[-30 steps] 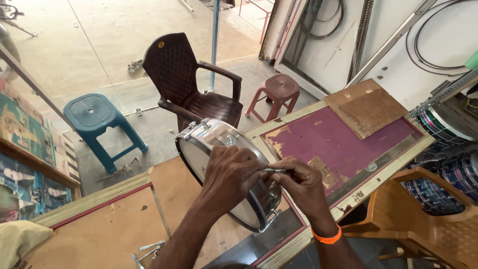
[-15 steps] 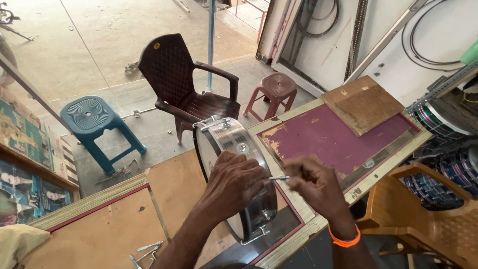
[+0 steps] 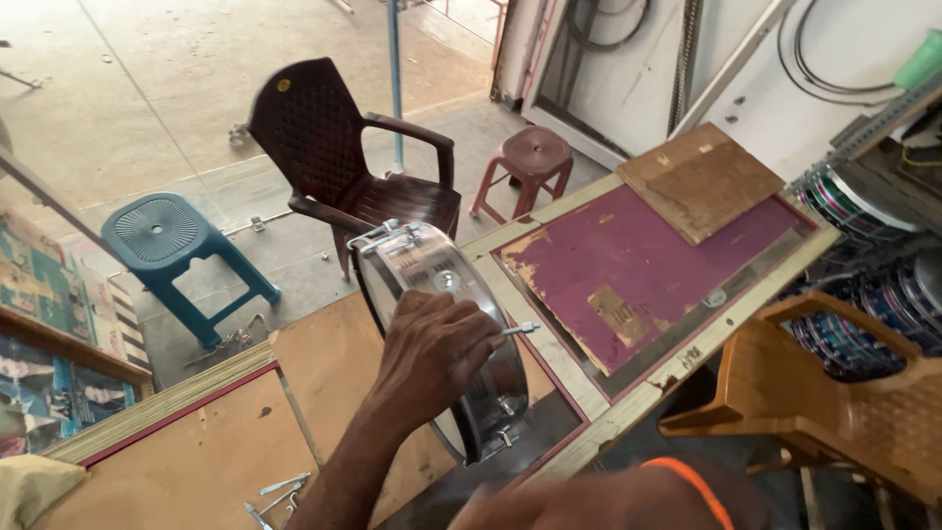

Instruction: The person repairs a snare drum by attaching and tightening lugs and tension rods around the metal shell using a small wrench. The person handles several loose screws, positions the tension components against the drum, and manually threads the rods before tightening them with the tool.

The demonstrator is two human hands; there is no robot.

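The left hand [image 3: 432, 348] is clamped over the chrome shell of a snare drum [image 3: 446, 339], palm on the metal and fingers curled round the rim. A thin metal tension rod [image 3: 520, 330] sticks out from under the fingertips toward three o'clock; whether the fingers pinch it or it sits in the drum's hardware cannot be told. The right hand [image 3: 549, 505] is a blur at the bottom edge, at about five o'clock from the drum, apart from it; its fingers cannot be made out, and an orange wristband [image 3: 699, 483] shows on the wrist.

The drum stands on its edge, tilted, on the wooden workbench [image 3: 334, 373], its clear head facing eleven o'clock. It looks stiff and fairly weighty, the polished shell slippery, the thin head easily dented. The rim hoop and side lugs seem the safest holds.

At two o'clock lies a worn purple panel [image 3: 648, 265] with a brown board [image 3: 699, 177] on its far corner. At twelve o'clock stands a dark brown plastic chair [image 3: 343, 157], beside it a small reddish stool [image 3: 530, 162], and at ten o'clock a teal stool [image 3: 167, 240]. An orange-brown chair [image 3: 834, 393] sits at four o'clock.
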